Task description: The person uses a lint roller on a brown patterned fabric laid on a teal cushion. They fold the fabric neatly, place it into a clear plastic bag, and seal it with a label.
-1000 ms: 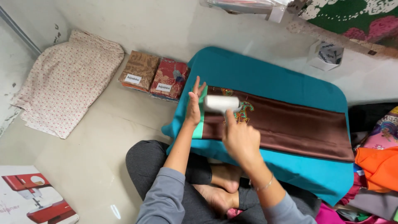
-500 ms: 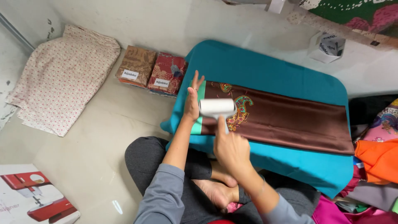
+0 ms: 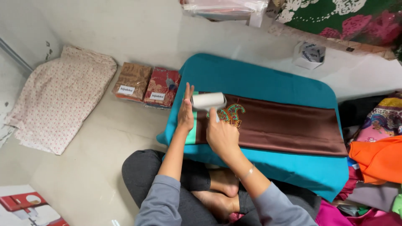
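In the head view, the person sits cross-legged on the floor [image 3: 104,138] with a teal cushioned board [image 3: 259,79] in front of the knees. A brown folded cloth [image 3: 289,125] lies lengthwise across the board, with a teal and orange paisley embroidery [image 3: 231,113] near its end at nine o'clock. The left hand [image 3: 185,111] lies flat, fingers straight and close together, pressing down the cloth's nine o'clock end. The right hand [image 3: 222,134] is closed around the handle of a white lint roller [image 3: 208,101], whose drum rests on the cloth at twelve o'clock of that hand, just beside the left hand's fingers and touching the embroidery's edge. At ten o'clock of the board, two packaged fabrics [image 3: 146,85], one brown and one red, lie side by side on the floor. Further toward nine o'clock lies a folded cream dotted cloth [image 3: 58,96]. At three o'clock, an orange fabric [image 3: 374,161] tops a pile of coloured cloths.
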